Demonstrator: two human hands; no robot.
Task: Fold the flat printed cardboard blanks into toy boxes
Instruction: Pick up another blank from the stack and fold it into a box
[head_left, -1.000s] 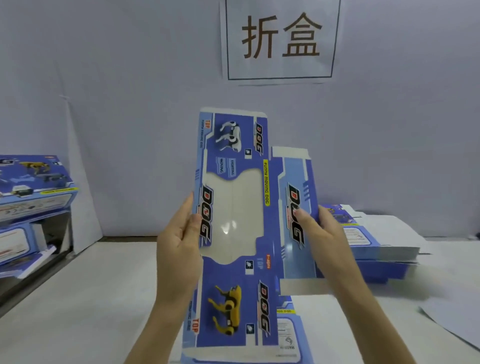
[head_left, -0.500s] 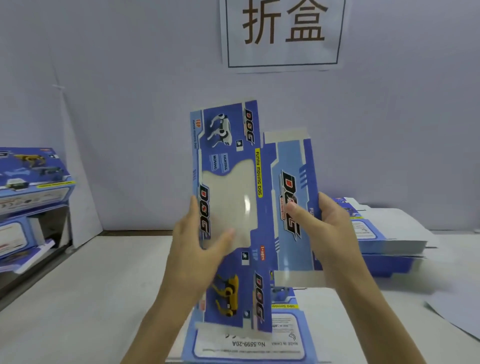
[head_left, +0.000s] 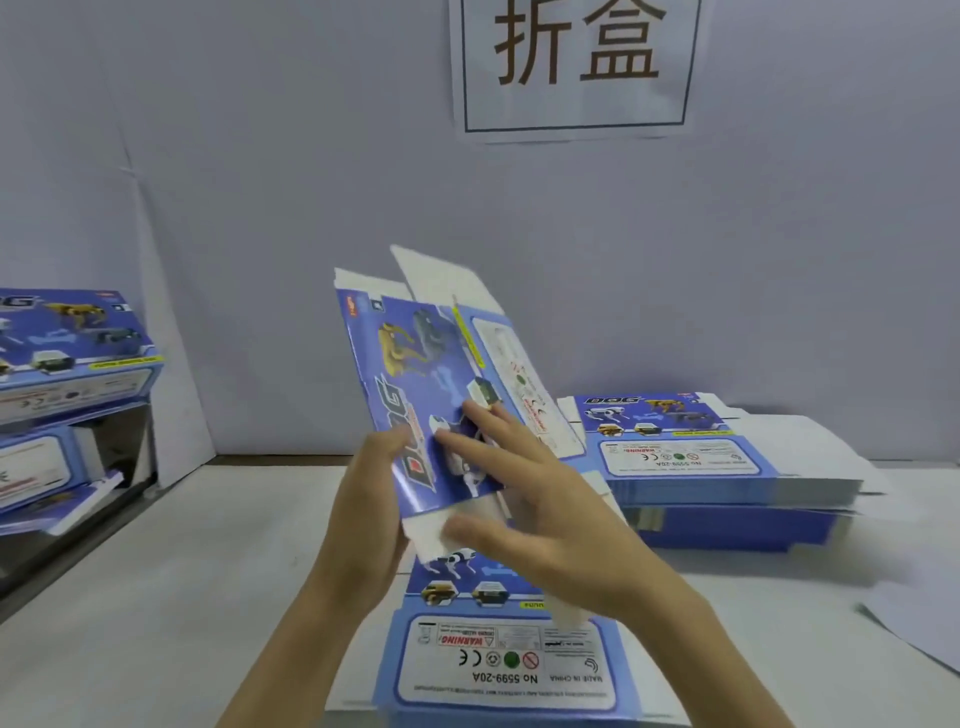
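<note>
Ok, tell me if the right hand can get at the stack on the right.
Probably yes: nothing stands between the right hand and the stack, though that hand now presses on the held blank.

A white paper sign hangs on the pale wall above a white table.

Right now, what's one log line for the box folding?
blank: partly folded, held up | left hand: grips its edge | right hand: flat on panel | stack: flat, at right
</note>
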